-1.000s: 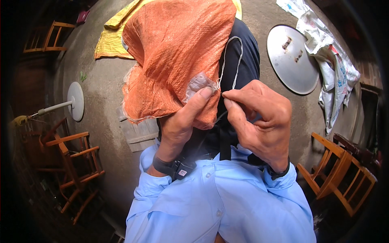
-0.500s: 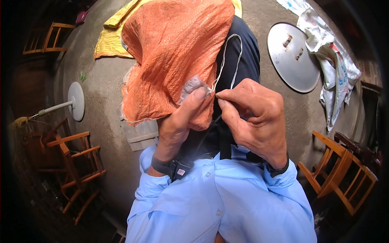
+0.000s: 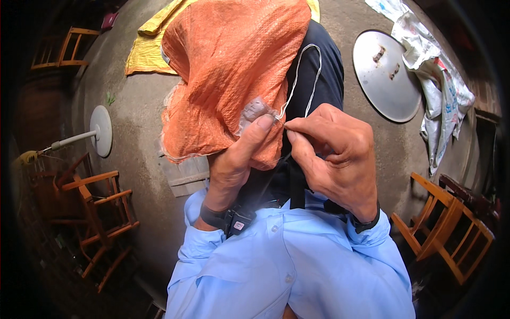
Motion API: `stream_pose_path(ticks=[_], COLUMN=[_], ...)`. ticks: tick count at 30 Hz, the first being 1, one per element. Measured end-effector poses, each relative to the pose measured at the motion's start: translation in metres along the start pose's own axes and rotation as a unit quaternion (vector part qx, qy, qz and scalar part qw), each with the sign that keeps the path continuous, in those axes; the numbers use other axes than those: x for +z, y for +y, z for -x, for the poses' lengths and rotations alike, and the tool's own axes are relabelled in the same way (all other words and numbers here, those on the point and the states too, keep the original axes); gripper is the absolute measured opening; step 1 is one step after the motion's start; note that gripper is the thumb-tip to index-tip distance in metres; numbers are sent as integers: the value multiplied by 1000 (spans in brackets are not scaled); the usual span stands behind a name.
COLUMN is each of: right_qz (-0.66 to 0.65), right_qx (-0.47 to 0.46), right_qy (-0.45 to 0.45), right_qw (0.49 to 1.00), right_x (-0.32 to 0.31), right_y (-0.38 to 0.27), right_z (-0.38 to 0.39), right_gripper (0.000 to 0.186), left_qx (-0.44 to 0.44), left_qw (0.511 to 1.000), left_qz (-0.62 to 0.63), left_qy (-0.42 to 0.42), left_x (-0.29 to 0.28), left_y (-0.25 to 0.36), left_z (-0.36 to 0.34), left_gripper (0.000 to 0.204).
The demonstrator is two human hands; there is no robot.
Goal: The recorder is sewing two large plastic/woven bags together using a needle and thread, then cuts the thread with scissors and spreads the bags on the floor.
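An orange woven sack [image 3: 223, 64] lies draped over my lap, with a greyish, translucent patch [image 3: 251, 110] at its near right part. My left hand [image 3: 236, 154] is closed on the sack, its thumb pressing the patch. Close to the patch's right edge, my right hand [image 3: 337, 154] pinches thumb and forefinger together; what sits between the fingertips is too small to make out. White thread [image 3: 292, 87] runs from the patch's edge, loops over my dark-trousered right thigh and drops behind my right hand.
Yellow sacking [image 3: 151, 53] lies on the floor beyond the orange sack. To the right are a round metal lid [image 3: 385, 80] and white printed sacks [image 3: 441, 95]. Wooden chairs [image 3: 443, 226] stand at both sides. A white round base with a pole [image 3: 101, 131] is at left.
Both hands keep nearly the same hold and position. The whole view has shifted very slightly; the thread loop looks almost the same.
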State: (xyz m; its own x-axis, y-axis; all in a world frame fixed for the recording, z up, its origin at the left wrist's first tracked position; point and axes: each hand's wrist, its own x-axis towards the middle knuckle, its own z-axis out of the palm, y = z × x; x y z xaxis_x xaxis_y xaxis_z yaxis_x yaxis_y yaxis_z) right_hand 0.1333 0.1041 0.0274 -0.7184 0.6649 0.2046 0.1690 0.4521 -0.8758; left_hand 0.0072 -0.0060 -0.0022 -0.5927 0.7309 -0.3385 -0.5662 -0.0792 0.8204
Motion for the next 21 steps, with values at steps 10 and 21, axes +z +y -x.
stream_pose_path(ticks=[10, 21], right_qz=[-3, -24], right_qx=[-14, -30], right_qy=[2, 9], right_qw=[1000, 999], right_x=[7, 11], right_y=[-4, 3], right_z=[-1, -1], right_gripper=[16, 13], left_qx=[14, -28], left_qw=[999, 999], left_qz=[-41, 32], left_qy=[8, -4], left_x=[-11, -1], left_y=[-6, 7], left_z=[0, 4], left_gripper=[31, 27])
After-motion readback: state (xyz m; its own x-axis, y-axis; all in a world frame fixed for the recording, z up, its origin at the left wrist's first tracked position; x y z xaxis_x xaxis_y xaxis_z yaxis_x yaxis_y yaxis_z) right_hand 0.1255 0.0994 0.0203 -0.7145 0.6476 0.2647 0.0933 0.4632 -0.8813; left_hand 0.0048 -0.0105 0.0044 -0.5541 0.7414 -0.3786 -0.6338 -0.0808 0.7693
